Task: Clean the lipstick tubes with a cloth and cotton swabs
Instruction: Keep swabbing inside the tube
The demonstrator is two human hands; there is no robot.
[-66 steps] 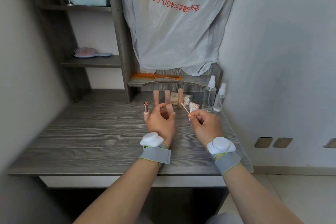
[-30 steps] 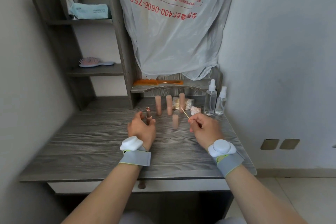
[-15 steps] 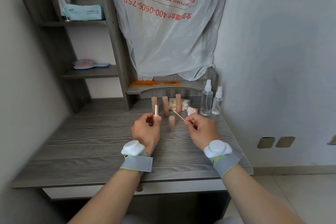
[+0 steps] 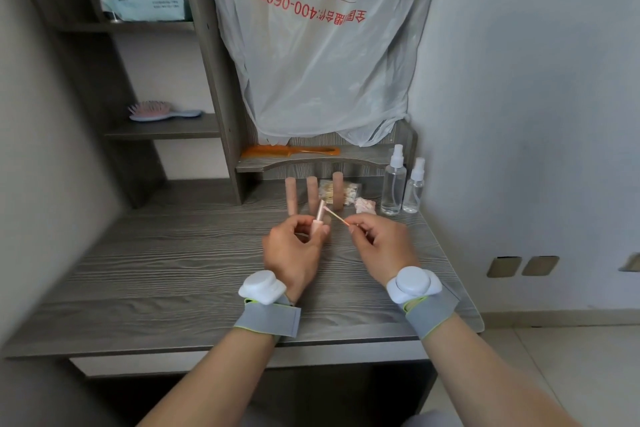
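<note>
My left hand (image 4: 294, 250) grips an uncapped lipstick tube (image 4: 318, 218) upright above the desk. My right hand (image 4: 381, 246) pinches a cotton swab (image 4: 335, 217) whose tip touches the top of that tube. Three capped pink lipstick tubes (image 4: 311, 192) stand in a row behind the hands. A bag of cotton swabs (image 4: 346, 190) lies behind them, and a crumpled pale cloth (image 4: 364, 206) sits to its right. The loose cap is hidden behind my left hand.
Two clear spray bottles (image 4: 394, 184) stand at the back right of the grey wooden desk (image 4: 173, 270). An orange comb (image 4: 291, 151) lies on a low shelf, a hairbrush (image 4: 162, 112) on the shelf unit. A plastic bag (image 4: 318, 45) hangs on the wall.
My left hand set the cap down, picked up the uncapped tube from the left and lifted it toward the middle. My right hand brought the swab tip onto the tube's top.
</note>
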